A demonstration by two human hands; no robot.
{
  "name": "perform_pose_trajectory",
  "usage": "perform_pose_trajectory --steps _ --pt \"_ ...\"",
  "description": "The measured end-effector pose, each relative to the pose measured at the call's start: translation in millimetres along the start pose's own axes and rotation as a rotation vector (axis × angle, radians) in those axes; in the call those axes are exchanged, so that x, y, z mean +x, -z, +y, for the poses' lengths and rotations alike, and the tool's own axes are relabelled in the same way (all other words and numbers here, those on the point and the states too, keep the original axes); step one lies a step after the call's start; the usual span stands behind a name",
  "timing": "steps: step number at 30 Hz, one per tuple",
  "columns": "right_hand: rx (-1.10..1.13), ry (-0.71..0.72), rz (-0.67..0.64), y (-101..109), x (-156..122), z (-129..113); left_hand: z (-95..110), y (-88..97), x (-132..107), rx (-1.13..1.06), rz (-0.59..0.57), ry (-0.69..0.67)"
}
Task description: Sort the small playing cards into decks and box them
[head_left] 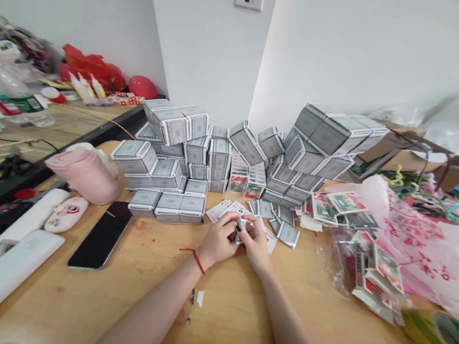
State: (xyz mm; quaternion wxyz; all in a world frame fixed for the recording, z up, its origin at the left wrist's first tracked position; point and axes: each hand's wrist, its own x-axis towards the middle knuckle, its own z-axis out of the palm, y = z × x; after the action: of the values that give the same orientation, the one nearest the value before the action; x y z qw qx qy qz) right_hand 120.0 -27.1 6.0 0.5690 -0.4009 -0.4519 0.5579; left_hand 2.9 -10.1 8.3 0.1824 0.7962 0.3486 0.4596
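Both my hands meet near the middle of the table, fingers closed round a small playing card piece point(239, 235) that is mostly hidden by them. My left hand point(221, 240), with a red string at the wrist, grips it from the left. From the right, my right hand point(255, 242) pinches it, a dark-nailed thumb on top. Loose playing cards point(217, 209) lie face up just behind my hands, and more cards point(287, 234) lie face down to the right. Beyond them stands a structure of grey patterned card blocks point(180, 205), stacked in several tiers.
A black phone point(101, 237), a pink pouch point(86, 172) and a long white device point(5, 284) lie left. Opened card boxes point(384, 272), a pink printed plastic bag point(431, 255) and yellow tape point(438, 339) are at right. Paper scraps point(199, 299) lie between my forearms.
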Motion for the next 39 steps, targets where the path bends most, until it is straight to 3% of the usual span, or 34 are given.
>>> perform_pose_trajectory --steps 5,9,14,17,21,24,30,34,39 --pt "0.017 0.05 0.122 -1 -1 -1 5 2.3 2 -0.084 -0.03 0.023" --pt "0.006 0.109 0.287 3 1 -1 6 5.9 2 -0.211 -0.061 0.135" --pt "-0.173 0.23 0.409 5 1 3 1 4.6 5 -0.723 -0.072 0.438" --pt "-0.304 0.282 0.371 4 -2 5 -2 3.6 9 -0.893 -0.053 0.65" --pt "-0.38 0.278 0.278 5 -4 7 -6 5.4 11 -0.977 -0.107 0.755" --pt "-0.347 0.235 0.265 6 -2 8 -12 7.1 11 -1.015 -0.143 0.759" --pt "-0.234 0.228 0.41 10 6 9 -16 8.4 12 -0.923 -0.068 0.635" --pt "-0.033 0.057 0.321 12 7 5 -15 7.5 12 -0.876 -0.023 0.545" --pt "0.168 -0.034 0.21 12 6 -1 -12 3.5 9 -0.882 -0.078 0.525"
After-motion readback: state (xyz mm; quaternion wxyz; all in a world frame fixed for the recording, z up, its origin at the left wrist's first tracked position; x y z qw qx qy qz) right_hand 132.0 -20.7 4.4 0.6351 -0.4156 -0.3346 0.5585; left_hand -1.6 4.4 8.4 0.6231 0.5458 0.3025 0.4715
